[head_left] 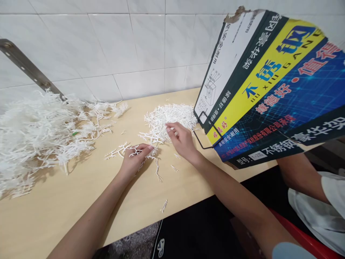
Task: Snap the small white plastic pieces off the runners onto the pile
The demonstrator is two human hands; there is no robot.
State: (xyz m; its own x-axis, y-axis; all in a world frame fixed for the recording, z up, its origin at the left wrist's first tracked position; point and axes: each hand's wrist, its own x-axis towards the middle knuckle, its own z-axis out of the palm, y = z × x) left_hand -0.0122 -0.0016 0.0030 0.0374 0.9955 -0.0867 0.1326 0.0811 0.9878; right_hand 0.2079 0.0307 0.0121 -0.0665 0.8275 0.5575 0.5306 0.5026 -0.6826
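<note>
My left hand (136,158) is closed round a white branched plastic sprig (122,149), whose thin twigs stick out to both sides of the fingers. Just to its right, my right hand (182,140) is held with curled fingers at the near edge of a heap of small white plastic pieces (172,117). Whatever its fingertips may hold is too small to make out. More white twigs (151,137) lie between the two hands. A few loose bits (174,168) are scattered on the table below them.
A big tangled pile of white branched plastic (40,133) covers the table's left side. At the right, a printed cardboard sheet (258,90) stands tilted on a black wire holder (203,138). Another person's arm (302,176) shows behind it. A metal bracket (29,68) slants at the tiled wall.
</note>
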